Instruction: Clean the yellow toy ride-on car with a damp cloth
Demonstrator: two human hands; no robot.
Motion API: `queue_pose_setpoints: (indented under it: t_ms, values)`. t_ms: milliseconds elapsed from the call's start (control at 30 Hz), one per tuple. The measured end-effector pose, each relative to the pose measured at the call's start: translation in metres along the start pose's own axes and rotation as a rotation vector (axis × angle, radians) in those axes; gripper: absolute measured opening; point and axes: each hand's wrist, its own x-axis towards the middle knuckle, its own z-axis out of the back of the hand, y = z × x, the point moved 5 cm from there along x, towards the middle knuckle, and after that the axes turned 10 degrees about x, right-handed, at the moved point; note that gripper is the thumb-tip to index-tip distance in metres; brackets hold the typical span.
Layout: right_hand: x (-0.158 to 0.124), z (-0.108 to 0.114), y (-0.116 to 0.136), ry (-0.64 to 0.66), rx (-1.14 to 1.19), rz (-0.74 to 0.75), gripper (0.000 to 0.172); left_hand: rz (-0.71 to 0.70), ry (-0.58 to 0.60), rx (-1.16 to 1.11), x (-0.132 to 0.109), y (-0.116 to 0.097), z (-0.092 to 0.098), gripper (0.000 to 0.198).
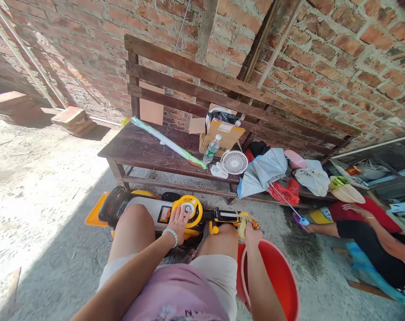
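A yellow, black and silver ride-on toy vehicle [145, 206] stands in front of my knees, an orange scoop [97, 209] at its left end. On its round yellow steering wheel [198, 209] rests my left hand [178, 225], fingers stretched out and holding nothing. My right hand [254, 235] is closed around a crumpled beige and orange cloth [243, 227], beside the black and yellow arm at the toy's right end. Below my right forearm stands a red bucket [282, 276]; its contents do not show.
A dark wooden bench [118, 145] against the brick wall holds a carton [234, 133], a water bottle [211, 149], a small white fan [235, 162], a wrapped long bundle [165, 140] and a silver umbrella [265, 169]. Another person [369, 240] sits at right.
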Motion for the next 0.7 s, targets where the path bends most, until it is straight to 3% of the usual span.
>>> queue_pose_setpoints:
  t_ms: [67, 133, 300, 400, 567, 633, 700]
  values:
    - [0.004, 0.0, -0.004, 0.01, -0.024, -0.062, 0.058, 0.006, 0.011, 0.0, 0.0, -0.001, 0.0, 0.124]
    - [0.005, -0.013, 0.009, 0.061, -0.039, -0.088, 0.054, 0.008, 0.018, 0.005, 0.001, 0.0, -0.003, 0.125]
    - [-0.018, -0.061, 0.064, 0.165, -0.068, -0.004, 0.05, 0.0, -0.009, 0.002, 0.004, 0.002, -0.009, 0.127]
    - [-0.043, -0.073, 0.074, 0.258, -0.134, 0.111, 0.058, 0.007, -0.002, 0.014, 0.003, 0.002, -0.007, 0.125]
    - [-0.068, -0.061, 0.062, 0.397, -0.032, 0.323, 0.057, 0.014, -0.014, -0.005, 0.0, 0.002, -0.003, 0.121]
    - [-0.061, -0.048, 0.057, 0.405, 0.065, 0.338, 0.049, 0.001, -0.015, -0.004, -0.001, 0.002, -0.002, 0.121]
    - [-0.041, -0.027, 0.056, 0.313, 0.131, 0.3, 0.045, -0.001, 0.005, 0.007, 0.0, 0.002, -0.003, 0.122]
